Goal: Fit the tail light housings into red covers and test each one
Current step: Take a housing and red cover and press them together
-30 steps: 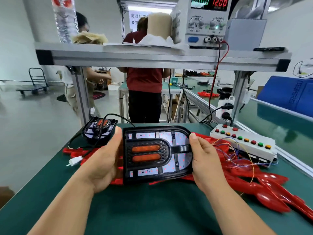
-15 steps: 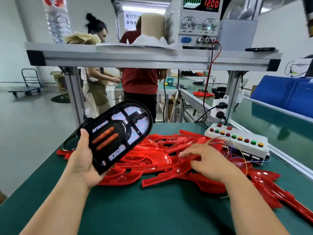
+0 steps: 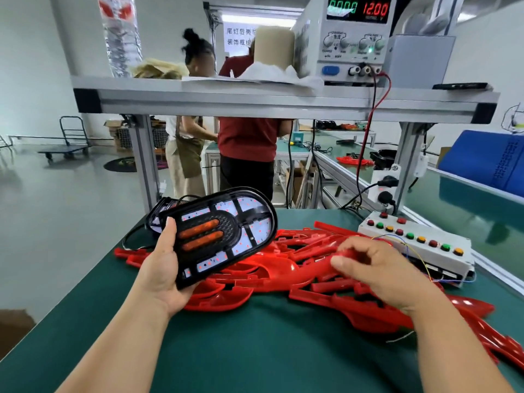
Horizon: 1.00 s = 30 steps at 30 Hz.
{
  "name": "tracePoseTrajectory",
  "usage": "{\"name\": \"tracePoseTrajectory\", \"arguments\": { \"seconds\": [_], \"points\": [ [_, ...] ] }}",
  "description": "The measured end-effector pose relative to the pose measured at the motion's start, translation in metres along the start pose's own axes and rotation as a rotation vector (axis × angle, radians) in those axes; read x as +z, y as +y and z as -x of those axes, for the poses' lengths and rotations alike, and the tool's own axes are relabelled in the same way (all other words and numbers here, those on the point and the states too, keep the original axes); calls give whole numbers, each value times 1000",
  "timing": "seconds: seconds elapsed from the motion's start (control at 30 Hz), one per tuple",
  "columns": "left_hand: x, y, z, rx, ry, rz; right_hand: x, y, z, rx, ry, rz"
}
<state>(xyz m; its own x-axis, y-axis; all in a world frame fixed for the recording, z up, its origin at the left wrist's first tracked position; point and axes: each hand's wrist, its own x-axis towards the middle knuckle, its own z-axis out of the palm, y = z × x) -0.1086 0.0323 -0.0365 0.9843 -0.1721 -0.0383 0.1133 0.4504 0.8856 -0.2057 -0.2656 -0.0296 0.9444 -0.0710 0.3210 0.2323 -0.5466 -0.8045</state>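
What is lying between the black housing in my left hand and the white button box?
In the head view, red covers lie heaped between the housing and the button box, with the right hand gripping one.

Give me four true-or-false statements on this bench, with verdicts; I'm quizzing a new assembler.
1. The left hand holds a black tail light housing off the table. True.
2. The right hand presses a green button. False: it grips a red cover in the pile.
3. The power supply shows 12.00 in red. True.
4. The held housing already sits in a red cover. False: it is bare.
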Motion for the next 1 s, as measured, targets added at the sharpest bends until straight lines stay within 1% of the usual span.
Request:
{"name": "tracePoseTrajectory", "arguments": {
  "seconds": [0.07,0.13,0.17,0.2,0.23,0.3,0.33,0.4,0.47,0.67,0.73,0.8,0.9,1.0],
  "points": [
    [-1,0,0,-3,-7,-23,-9,2,2,24,124,-209],
    [0,0,0,-13,-25,-31,-19,3,4,64,226,-524],
    [0,-1,0,-21,-37,-40,-21,3,5,67,221,-651],
    [2,-3,1,-29,-47,-52,-21,2,5,58,180,-716],
    [4,-5,2,-38,-59,-62,-17,0,6,52,126,-709],
    [10,-11,4,-55,-87,-70,-1,-3,3,40,21,-579],
    [12,-14,5,-63,-100,-72,9,-4,1,29,-11,-508],
    [16,-19,6,-85,-119,-80,24,-6,-1,11,-34,-456],
    [18,-21,7,-99,-137,-96,29,-6,-3,19,8,-467],
    [26,-30,13,-63,-168,-217,43,-10,-6,67,175,-508],
    [28,-31,14,-73,-173,-225,44,-13,-7,90,227,-564],
    [29,-30,15,-77,-169,-216,43,-15,-7,105,273,-562],
    [30,-31,16,-71,-179,-211,46,-14,-7,113,289,-520],
    [31,-33,18,-73,-187,-225,51,-16,-6,121,254,-468]
  ]
}}
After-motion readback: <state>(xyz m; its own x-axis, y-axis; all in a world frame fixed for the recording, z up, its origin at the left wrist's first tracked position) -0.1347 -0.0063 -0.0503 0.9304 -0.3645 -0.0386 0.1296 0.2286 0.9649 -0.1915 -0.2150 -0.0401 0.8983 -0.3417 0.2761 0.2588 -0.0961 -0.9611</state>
